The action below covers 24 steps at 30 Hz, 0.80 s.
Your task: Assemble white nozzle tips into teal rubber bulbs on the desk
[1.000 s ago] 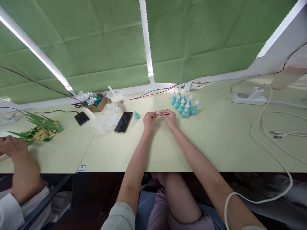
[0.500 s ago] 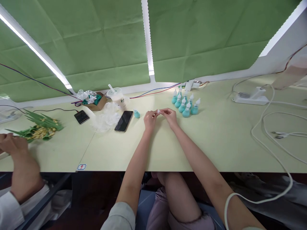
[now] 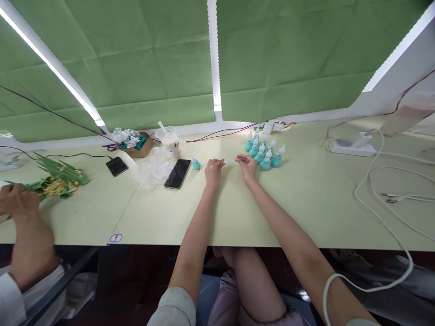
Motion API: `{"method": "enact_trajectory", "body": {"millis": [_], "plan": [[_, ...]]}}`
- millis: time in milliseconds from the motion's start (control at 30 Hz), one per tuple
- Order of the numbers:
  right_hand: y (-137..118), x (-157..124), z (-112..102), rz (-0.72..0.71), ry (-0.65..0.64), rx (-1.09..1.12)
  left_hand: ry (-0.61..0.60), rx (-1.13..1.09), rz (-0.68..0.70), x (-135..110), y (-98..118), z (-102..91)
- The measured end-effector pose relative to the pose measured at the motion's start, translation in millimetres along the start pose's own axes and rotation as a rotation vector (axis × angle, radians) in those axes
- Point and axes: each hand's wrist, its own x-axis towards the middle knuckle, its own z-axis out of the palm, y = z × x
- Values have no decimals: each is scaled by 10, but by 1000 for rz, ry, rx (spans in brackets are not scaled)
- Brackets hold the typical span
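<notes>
Small and whitish, a translucent piece [image 3: 225,161] sticks out from the pinched fingertips of my left hand [image 3: 213,172]. A short gap to the right, my right hand [image 3: 248,168] has its fingers drawn together; whatever lies at their tips is too small to make out. Just behind my right hand stands a cluster of several teal squeeze bulbs [image 3: 265,164] with pointed whitish tips. One separate teal bulb [image 3: 196,164], lacking the long tip, stands left of my left hand.
Left of that bulb are a black phone [image 3: 177,174], crumpled clear plastic [image 3: 154,168], a drink cup [image 3: 171,142] and a cardboard box [image 3: 144,147]. Farther left, a co-worker's hand [image 3: 18,199] is beside green-and-yellow artificial flowers [image 3: 63,179]. White cables [image 3: 369,206] and a power strip [image 3: 351,148] lie right.
My hands have come apart: the fingertips met at the small whitish piece before, and now it stays in my left hand while my right hand has shifted right.
</notes>
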Motion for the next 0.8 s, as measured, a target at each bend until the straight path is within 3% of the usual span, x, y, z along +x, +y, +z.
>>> {"method": "enact_trajectory", "body": {"millis": [200, 367, 500, 800], "plan": [[3, 375, 167, -255, -212, -582, 68, -7, -151, 47, -130, -35], [32, 629, 333, -374, -308, -893, 41, 11, -147, 40, -148, -28], [171, 677, 356, -357, -320, -928, 21, 21, -139, 34, -160, -19], [394, 812, 321, -276, -257, -662, -13, 15, -145, 42, -178, 8]]}}
